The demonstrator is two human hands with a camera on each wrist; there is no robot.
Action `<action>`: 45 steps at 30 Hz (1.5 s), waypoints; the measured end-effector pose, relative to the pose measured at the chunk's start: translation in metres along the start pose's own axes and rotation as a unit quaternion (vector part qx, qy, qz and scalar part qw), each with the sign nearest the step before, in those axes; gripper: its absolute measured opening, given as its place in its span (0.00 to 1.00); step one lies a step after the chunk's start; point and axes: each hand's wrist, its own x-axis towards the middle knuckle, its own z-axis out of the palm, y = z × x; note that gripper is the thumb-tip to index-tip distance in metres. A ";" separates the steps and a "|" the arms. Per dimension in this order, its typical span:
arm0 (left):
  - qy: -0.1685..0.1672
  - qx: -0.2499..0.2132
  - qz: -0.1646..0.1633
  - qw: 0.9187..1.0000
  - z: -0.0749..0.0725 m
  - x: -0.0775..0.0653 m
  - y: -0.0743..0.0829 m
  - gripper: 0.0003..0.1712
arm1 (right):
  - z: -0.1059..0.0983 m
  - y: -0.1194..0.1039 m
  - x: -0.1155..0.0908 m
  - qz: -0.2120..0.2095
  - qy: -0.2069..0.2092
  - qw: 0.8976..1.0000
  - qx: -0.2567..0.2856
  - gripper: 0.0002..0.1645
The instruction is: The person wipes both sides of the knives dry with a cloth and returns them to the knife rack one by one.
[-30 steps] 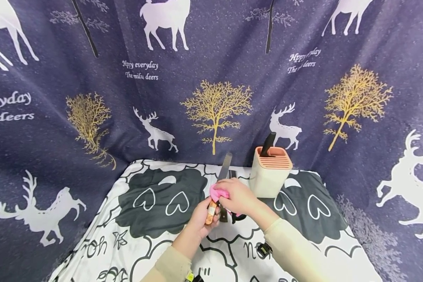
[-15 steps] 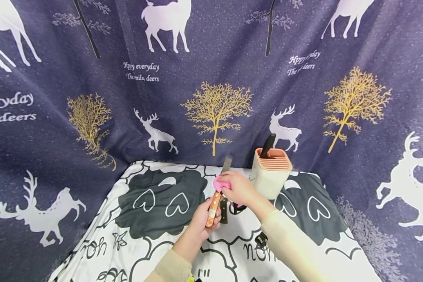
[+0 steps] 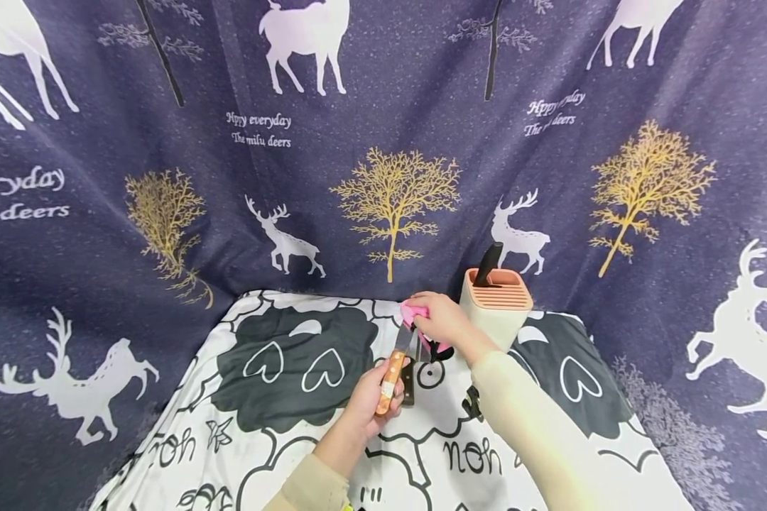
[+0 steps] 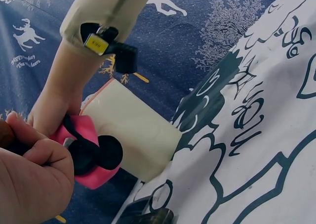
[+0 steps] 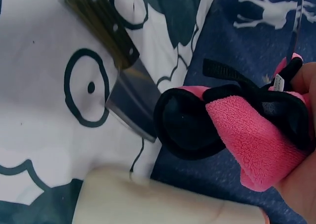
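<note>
In the head view my left hand [image 3: 372, 397] grips the riveted wooden handle of a knife [image 3: 393, 372], its blade pointing away from me. My right hand [image 3: 444, 318] pinches a pink cloth [image 3: 414, 312] over the far part of that blade, hiding the tip. The right wrist view shows the cloth as fluffy pink fabric [image 5: 247, 135] with black edging and a black strap, and a thin strip of blade beyond it. A cleaver [image 5: 106, 31] with a dark riveted handle lies on the patterned sheet beneath the hands.
A cream knife block [image 3: 495, 309] with an orange slotted top stands just right of my right hand, one black-handled knife [image 3: 488, 265] in it. A dark blue printed curtain [image 3: 332, 234] hangs behind the sheet-covered surface [image 3: 332, 461].
My right hand has slid the pink cloth away from the handle along the blade to its far end. My left hand keeps its grip on the handle, nearly still.
</note>
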 end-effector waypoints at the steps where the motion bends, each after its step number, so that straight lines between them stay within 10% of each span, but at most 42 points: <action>1: -0.002 0.003 0.000 1.000 0.000 -0.001 0.000 0.30 | -0.001 0.003 0.001 0.012 -0.003 1.000 -0.003 0.25; 9: -0.006 0.001 -0.002 1.000 0.002 -0.009 -0.001 0.27 | -0.006 0.022 0.010 0.102 -0.006 0.994 -0.023 0.29; 18: 0.016 0.000 0.000 1.000 0.003 -0.011 0.005 0.25 | -0.012 0.026 -0.001 0.205 0.065 0.973 0.088 0.31; 27: 0.012 -0.008 0.038 0.999 -0.009 -0.006 0.011 0.20 | -0.028 -0.019 -0.042 0.103 0.044 0.978 0.178 0.27; 35: 0.043 0.002 0.005 0.999 0.003 -0.005 0.007 0.18 | -0.013 -0.067 -0.065 -0.098 0.027 0.995 0.006 0.30; 45: 0.058 0.027 -0.011 0.998 -0.002 -0.003 -0.007 0.18 | 0.010 -0.062 -0.060 -0.091 0.010 0.994 -0.058 0.23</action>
